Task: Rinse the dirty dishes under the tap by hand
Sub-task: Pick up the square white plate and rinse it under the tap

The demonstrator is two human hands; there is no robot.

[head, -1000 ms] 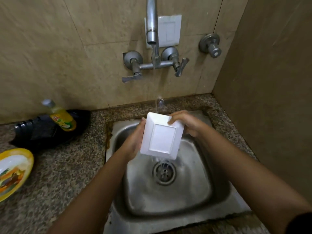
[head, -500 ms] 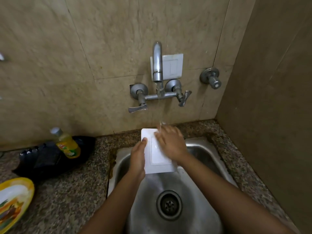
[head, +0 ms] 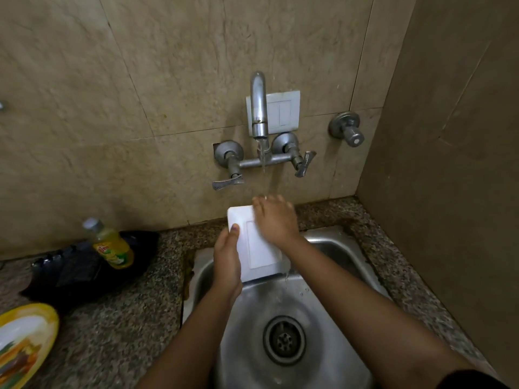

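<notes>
**Over the Sink, a White Dish Under Running Water**

Over the far end of the steel sink [head: 331,248], a white rectangular dish [head: 259,248] is held tilted, its underside with the raised rectangular foot facing the camera and its upper edge up near the wall. The left hand [head: 228,262] grips the dish's left edge, fingers curled behind it and the thumb pressed on the near face by the upper left corner. The right hand [head: 276,219] lies flat across the upper right part of the dish, fingers spread and slightly blurred; it covers the surface rather than clasping it. Water drips off the dish's lower right corner into the basin, where the round drain [head: 284,339] sits below.

Directly above, the tap [head: 259,108] pours a thin stream that falls toward the right hand. Its two lever handles stand out from the tiled wall on either side, and a white switch plate [head: 283,110] is behind the spout. A separate round valve [head: 348,130] sits further right.

On the speckled stone counter [head: 126,318] to the left, a yellow bottle of dish liquid [head: 111,245] rests against a black plastic tray [head: 73,270]. Nearer the camera, at the left edge, lies a yellow-rimmed plate [head: 25,341] with a coloured pattern.
</notes>
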